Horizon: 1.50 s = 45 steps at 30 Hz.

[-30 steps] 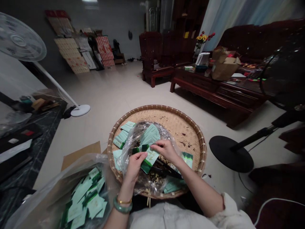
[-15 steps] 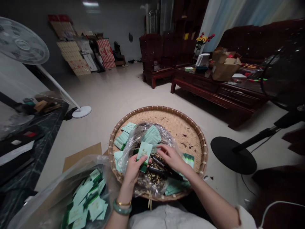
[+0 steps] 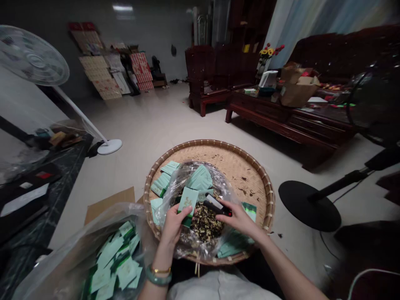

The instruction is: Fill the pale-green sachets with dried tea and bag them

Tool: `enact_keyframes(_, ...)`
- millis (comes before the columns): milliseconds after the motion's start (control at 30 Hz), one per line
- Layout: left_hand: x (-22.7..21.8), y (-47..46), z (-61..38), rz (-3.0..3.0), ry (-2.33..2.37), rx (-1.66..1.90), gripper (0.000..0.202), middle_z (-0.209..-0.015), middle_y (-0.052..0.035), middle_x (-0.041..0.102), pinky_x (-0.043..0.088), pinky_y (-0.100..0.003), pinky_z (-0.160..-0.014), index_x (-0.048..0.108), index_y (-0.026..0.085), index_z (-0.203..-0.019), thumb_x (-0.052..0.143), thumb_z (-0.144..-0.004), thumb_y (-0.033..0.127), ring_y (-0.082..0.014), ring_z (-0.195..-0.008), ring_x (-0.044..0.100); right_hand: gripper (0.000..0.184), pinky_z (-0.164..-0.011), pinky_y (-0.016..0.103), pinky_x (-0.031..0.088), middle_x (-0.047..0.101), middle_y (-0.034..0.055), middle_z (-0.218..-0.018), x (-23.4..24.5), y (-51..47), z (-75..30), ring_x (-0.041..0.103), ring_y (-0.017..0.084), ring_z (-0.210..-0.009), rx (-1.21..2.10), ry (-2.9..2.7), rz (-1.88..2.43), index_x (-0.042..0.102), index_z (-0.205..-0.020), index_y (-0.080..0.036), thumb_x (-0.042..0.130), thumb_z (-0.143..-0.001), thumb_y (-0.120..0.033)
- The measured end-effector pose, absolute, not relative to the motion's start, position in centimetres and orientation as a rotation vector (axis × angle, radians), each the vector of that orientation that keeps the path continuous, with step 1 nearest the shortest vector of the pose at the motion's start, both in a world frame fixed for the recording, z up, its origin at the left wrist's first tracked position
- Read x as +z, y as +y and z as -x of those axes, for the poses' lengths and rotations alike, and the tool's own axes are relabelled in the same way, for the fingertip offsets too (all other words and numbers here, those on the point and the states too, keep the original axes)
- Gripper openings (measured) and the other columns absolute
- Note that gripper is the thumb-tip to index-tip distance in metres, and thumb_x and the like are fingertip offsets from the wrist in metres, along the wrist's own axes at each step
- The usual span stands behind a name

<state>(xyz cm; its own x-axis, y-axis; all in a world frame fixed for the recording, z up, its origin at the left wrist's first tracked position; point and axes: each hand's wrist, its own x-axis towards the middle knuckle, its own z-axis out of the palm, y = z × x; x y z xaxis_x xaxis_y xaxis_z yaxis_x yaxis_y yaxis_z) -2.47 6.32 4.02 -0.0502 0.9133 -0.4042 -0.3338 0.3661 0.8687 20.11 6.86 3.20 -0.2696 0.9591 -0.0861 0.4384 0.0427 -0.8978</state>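
Note:
My left hand [image 3: 176, 218] grips a pale green paper packet [image 3: 189, 198] with a dark green lower end, thumb on its front. In my right hand [image 3: 239, 217] is a black handheld bag sealer [image 3: 218, 205] with a pale label and a small red light. Its tip points toward the packet, a little to the right of it. Below both hands lies a clear plastic bag [image 3: 168, 200] holding a dark and yellowish dried loose mix [image 3: 208, 225]. A fanned stack of green packets [image 3: 200, 178] rests on it. All this sits in a round woven bamboo tray [image 3: 250, 160].
More green packets [image 3: 161, 183] lie along the tray's left side, others [image 3: 234, 243] at its lower right. At lower left, a large plastic bag [image 3: 65, 250] holds several packets. A white fan [image 3: 108, 146] stands left, a black fan base [image 3: 309, 204] right, a wooden table [image 3: 281, 118] beyond.
My right hand has picked up the black bag sealer from the loose mix and raised it beside the packet. My left hand still holds the packet in nearly the same place.

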Motion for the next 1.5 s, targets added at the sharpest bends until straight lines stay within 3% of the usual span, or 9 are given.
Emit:
enact_keyframes(200,4.0,6.0,1.2,-0.748,1.217,1.051,0.041,-0.063,-0.0056,0.070,0.050,-0.023,-0.053,0.070,0.009,-0.076,0.084,-0.051,0.038,-0.0141,-0.056,0.061,0.062,-0.095,0.041,0.044,0.065,0.0084,-0.120,7.0,8.4,-20.3,0.060,0.029,-0.108,1.286,-1.798,1.346,0.060,-0.124,-0.017,0.072,-0.069,-0.043)
enact_keyframes(500,4.2,5.3,0.7,-0.868,1.281,0.992,0.042,-0.065,-0.0063,0.071,0.045,-0.023,-0.051,0.071,0.008,-0.079,0.082,-0.052,0.039,-0.0141,-0.054,0.059,0.033,-0.078,0.033,0.049,0.073,0.0039,-0.096,7.5,9.3,-18.2,0.065,0.026,-0.090,1.227,-1.816,1.279,0.072,-0.103,-0.018,0.068,-0.074,-0.035)
enact_keyframes(700,3.9,5.6,0.8,-0.842,1.279,0.988,0.041,-0.066,-0.0076,0.072,0.046,-0.022,-0.052,0.071,0.008,-0.080,0.081,-0.053,0.038,-0.0150,-0.056,0.062,0.033,-0.064,0.027,0.047,0.072,0.0021,-0.082,7.2,9.3,-18.1,0.063,0.021,-0.074,1.250,-1.757,1.293,0.072,-0.102,-0.019,0.066,-0.075,-0.037)
enact_keyframes(900,3.4,5.9,1.1,-0.858,1.246,0.964,0.040,-0.066,-0.0065,0.071,0.047,-0.023,-0.052,0.071,0.009,-0.080,0.081,-0.056,0.039,-0.0151,-0.056,0.062,0.044,-0.045,0.021,0.038,0.066,0.0017,-0.071,6.5,9.9,-18.6,0.053,0.011,-0.050,1.708,-1.474,1.252,0.068,-0.098,-0.015,0.070,-0.069,-0.048)
enact_keyframes(1000,3.4,6.0,1.4,-0.839,1.257,0.971,0.041,-0.064,-0.0056,0.070,0.048,-0.024,-0.052,0.070,0.010,-0.080,0.082,-0.054,0.039,-0.0155,-0.056,0.062,0.049,-0.045,0.020,0.038,0.066,0.0024,-0.078,6.6,10.1,-19.2,0.053,0.009,-0.051,1.786,-1.383,1.193,0.067,-0.099,-0.015,0.070,-0.068,-0.052)
enact_keyframes(1133,3.4,6.0,1.6,-0.820,1.286,0.985,0.044,-0.063,-0.0059,0.070,0.048,-0.024,-0.052,0.070,0.009,-0.080,0.083,-0.052,0.041,-0.0160,-0.056,0.062,0.057,-0.050,0.022,0.040,0.066,0.0019,-0.078,6.6,10.0,-19.4,0.055,0.012,-0.060,1.634,-1.493,1.249,0.063,-0.112,-0.016,0.072,-0.067,-0.049)
enact_keyframes(1267,3.7,5.8,1.2,-0.849,1.298,0.969,0.044,-0.066,-0.0067,0.071,0.047,-0.025,-0.053,0.071,0.009,-0.079,0.082,-0.052,0.043,-0.0159,-0.055,0.062,0.049,-0.061,0.026,0.045,0.068,0.0041,-0.086,6.1,9.8,-18.5,0.059,0.017,-0.072,1.463,-1.623,1.266,0.068,-0.105,-0.015,0.074,-0.066,-0.044)
enact_keyframes(1500,4.2,5.4,1.0,-0.933,1.311,0.954,0.043,-0.069,-0.0066,0.072,0.046,-0.024,-0.055,0.073,0.010,-0.083,0.081,-0.054,0.040,-0.0163,-0.059,0.061,0.038,-0.051,0.023,0.040,0.068,0.0020,-0.074,5.7,9.7,-18.0,0.054,0.013,-0.056,1.369,-1.661,1.314,0.071,-0.098,-0.015,0.069,-0.071,-0.043)
